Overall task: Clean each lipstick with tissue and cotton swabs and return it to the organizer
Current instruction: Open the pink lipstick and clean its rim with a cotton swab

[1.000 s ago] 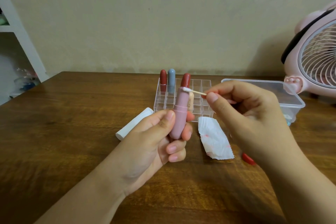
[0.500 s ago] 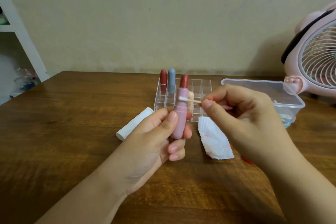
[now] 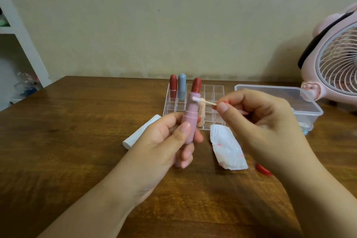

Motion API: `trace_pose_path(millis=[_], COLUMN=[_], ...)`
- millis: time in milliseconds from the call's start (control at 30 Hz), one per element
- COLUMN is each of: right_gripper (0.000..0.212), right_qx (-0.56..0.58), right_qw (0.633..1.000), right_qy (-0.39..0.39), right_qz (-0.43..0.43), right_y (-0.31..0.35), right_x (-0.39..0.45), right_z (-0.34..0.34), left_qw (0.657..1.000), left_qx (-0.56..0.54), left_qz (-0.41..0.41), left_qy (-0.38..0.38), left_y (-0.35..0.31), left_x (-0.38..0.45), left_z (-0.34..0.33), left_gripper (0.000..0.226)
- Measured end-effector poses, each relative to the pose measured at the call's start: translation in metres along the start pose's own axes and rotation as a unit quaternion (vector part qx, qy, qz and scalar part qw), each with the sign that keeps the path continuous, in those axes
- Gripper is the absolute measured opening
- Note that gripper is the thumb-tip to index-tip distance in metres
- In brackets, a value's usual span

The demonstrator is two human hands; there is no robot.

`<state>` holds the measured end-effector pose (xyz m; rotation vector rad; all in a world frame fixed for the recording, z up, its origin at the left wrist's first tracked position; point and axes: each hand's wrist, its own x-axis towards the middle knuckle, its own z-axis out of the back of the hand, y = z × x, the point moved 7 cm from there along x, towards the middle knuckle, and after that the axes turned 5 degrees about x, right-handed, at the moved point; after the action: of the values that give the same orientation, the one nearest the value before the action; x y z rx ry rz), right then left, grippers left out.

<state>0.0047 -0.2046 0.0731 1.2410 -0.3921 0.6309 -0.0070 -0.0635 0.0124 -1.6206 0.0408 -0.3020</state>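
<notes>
The right hand [image 3: 257,121] hides most of a red cap [image 3: 263,170]. The left hand [image 3: 166,141] grips one pink lipstick [image 3: 190,116] before the organizer [image 3: 209,94], which holds three others. The right grip pinches one cotton swab [image 3: 204,101], touching the lipstick.

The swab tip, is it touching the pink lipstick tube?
Touching: in the head view the swab tip lies against the tube just below its rim.

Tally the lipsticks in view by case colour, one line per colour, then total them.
Red case: 1, standing in the organizer at its back left.
Blue-grey case: 1, beside it.
Pink case: 1, open, held in the left hand.
Beige case: 1, in the organizer, partly hidden.
Total: 4
</notes>
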Motion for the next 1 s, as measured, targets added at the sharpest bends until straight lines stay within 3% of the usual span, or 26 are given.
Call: trace_pose_path(millis=[267, 467, 667, 867, 1000], right_gripper=[0.01, 0.01, 0.01, 0.009, 0.01], right_qx=[-0.005, 0.01, -0.002, 0.013, 0.022], right_qw=[1.0, 0.999, 1.0, 0.999, 0.999], right_qy=[0.02, -0.018, 0.017, -0.016, 0.018], right_qz=[0.011, 0.033, 0.025, 0.028, 0.016], right_y=[-0.0011, 0.0032, -0.0003, -0.0001, -0.0026], right_x=[-0.001, 0.0004, -0.0008, 0.0009, -0.0005], right_z=[-0.0049, 0.0045, -0.0041, 0.004, -0.004], left_qw=[1.0, 0.999, 0.999, 0.999, 0.998], left_qx=[-0.009, -0.022, -0.029, -0.042, -0.06], left_qz=[-0.004, -0.013, -0.001, -0.01, -0.007], left_qy=[0.0, 0.02, 0.015, 0.024, 0.027], left_y=[-0.0013, -0.0018, -0.002, -0.0029, -0.0023], left_x=[-0.0002, -0.0009, -0.0014, -0.0017, -0.0016], left_z=[-0.0013, -0.0033, -0.004, -0.0045, -0.0051], left_gripper=[0.026, 0.03, 0.026, 0.027, 0.028])
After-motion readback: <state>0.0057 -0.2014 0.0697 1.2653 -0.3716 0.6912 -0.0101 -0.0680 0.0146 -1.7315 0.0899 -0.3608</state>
